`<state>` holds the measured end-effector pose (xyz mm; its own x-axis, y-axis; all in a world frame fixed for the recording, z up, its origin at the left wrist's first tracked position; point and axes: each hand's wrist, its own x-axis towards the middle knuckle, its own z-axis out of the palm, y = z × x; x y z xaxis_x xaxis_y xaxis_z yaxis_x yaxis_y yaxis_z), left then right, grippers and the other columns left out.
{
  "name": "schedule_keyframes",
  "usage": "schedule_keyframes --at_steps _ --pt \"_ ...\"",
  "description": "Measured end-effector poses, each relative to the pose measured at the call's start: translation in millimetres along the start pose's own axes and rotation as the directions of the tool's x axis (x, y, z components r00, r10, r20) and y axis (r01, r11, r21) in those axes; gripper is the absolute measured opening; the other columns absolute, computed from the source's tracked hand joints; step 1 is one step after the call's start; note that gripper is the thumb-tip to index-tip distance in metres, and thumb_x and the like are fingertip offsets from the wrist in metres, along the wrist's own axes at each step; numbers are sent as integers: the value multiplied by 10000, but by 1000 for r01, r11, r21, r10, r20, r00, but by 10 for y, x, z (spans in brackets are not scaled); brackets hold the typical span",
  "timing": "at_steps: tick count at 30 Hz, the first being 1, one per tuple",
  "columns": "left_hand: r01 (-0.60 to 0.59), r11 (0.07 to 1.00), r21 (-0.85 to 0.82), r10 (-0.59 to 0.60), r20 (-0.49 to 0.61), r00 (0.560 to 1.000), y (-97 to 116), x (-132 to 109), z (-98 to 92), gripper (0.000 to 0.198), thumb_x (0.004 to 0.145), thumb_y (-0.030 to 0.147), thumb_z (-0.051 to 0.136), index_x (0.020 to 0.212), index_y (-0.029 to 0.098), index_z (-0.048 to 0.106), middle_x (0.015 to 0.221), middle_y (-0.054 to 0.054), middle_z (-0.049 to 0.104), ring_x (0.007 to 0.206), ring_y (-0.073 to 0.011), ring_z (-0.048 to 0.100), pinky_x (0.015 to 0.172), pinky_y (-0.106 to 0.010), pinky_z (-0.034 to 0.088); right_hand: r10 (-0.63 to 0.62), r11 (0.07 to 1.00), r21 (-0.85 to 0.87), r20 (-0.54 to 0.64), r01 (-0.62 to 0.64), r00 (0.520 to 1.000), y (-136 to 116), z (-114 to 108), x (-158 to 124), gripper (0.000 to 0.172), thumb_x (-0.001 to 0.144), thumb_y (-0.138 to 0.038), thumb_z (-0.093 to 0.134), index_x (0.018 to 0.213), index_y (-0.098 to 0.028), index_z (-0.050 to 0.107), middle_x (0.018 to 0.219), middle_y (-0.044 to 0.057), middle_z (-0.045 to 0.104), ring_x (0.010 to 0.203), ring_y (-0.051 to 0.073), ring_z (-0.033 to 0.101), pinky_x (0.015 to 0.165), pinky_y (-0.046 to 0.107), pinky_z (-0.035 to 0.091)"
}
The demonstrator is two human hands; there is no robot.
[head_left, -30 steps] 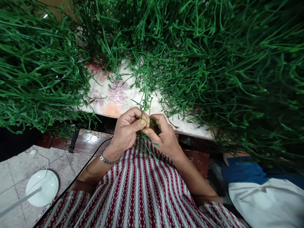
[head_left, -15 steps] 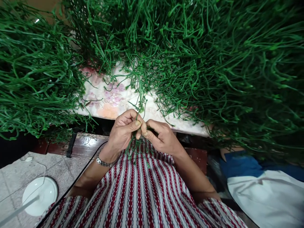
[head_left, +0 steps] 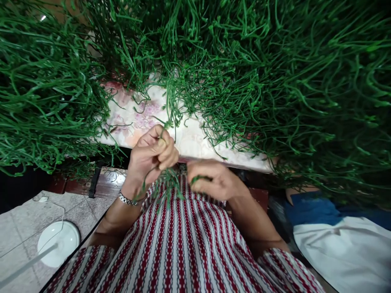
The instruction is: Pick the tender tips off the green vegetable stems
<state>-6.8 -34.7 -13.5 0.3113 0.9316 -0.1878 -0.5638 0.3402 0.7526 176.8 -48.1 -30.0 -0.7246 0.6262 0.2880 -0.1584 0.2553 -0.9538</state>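
Note:
My left hand (head_left: 152,152) is closed around a few thin green plant stems. Their upper part (head_left: 165,129) rises above the fist, and the tips (head_left: 166,187) droop below it over the striped garment. To its right, clear of it by a small gap, is my right hand (head_left: 218,179), blurred by motion. Its fingers curl around a short bunch of green stems (head_left: 201,178). Behind both hands, a large heap of long, curly green stems (head_left: 244,81) with small forked or budded tips covers much of the flowered table cover (head_left: 189,140).
Another stem pile (head_left: 45,101) overhangs the table's left side. A white round lamp-like base (head_left: 59,244) with a pole and cord stands on the tiled floor (head_left: 21,219). A red-brown bench (head_left: 106,183) is below the table. At right sits a person in blue and white clothing (head_left: 342,244).
My hands, together before, have moved apart: the left went up and left with its stems, the right shifted slightly right and down. Green stems now show in the right hand.

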Motion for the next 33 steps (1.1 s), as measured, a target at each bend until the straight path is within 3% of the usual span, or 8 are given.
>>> schedule_keyframes --at_steps 3,7,9,13,20,24,29,33 --pt "-27 996 81 26 10 1000 -19 7 30 151 689 237 680 688 171 544 612 -1 585 514 -112 529 538 -267 432 44 997 -46 -313 -61 949 -69 -59 -21 177 886 -311 472 795 -171 529 740 26 554 670 115 527 628 253 427" --pt "-55 998 39 55 -7 998 -102 25 54 90 706 177 645 681 152 562 800 -39 636 774 -153 592 741 -303 464 126 984 -50 -474 -169 871 -54 -37 -5 119 897 -273 458 864 -173 516 728 6 557 598 94 534 584 226 436" --pt "-36 999 9 36 -10 999 -128 36 60 65 717 151 626 686 148 570 867 -47 635 867 -156 584 805 -295 444 166 966 -95 -494 -243 853 -8 21 20 125 901 -276 452 900 -174 525 701 -12 539 549 75 494 547 203 412" --pt "12 999 -39 -15 -60 998 -149 42 66 64 706 131 627 677 149 572 944 -45 625 905 -140 570 824 -266 428 194 911 -230 -494 -342 848 74 148 82 188 854 -311 536 983 -175 555 830 9 592 699 95 532 648 208 421" --pt "30 998 -58 -34 -64 997 -174 35 58 54 696 126 632 661 152 601 886 -46 621 1007 -161 544 838 -259 429 210 908 -216 -505 -359 837 125 235 119 142 848 -282 539 895 -160 593 766 -11 615 691 91 555 672 191 427" --pt "-31 999 -30 28 -97 995 -164 40 40 58 692 138 652 661 163 609 812 -18 608 896 -148 568 774 -261 453 222 888 -236 -531 -394 818 127 231 88 145 850 -250 526 949 -167 590 852 13 637 762 111 577 713 209 430" --pt "-73 993 96 88 -162 983 -208 16 34 95 685 208 699 754 171 645 795 -11 608 759 -120 570 705 -234 459 244 877 -209 -580 -432 777 98 222 85 121 845 -238 504 876 -158 589 731 -4 592 635 92 516 627 198 411" --pt "-91 977 192 111 -96 989 -309 -23 -2 198 677 196 718 863 176 652 788 -5 616 716 -96 557 665 -195 450 280 918 -65 -592 -391 756 104 208 82 131 838 -283 523 819 -160 564 708 -12 542 625 87 484 594 193 399"
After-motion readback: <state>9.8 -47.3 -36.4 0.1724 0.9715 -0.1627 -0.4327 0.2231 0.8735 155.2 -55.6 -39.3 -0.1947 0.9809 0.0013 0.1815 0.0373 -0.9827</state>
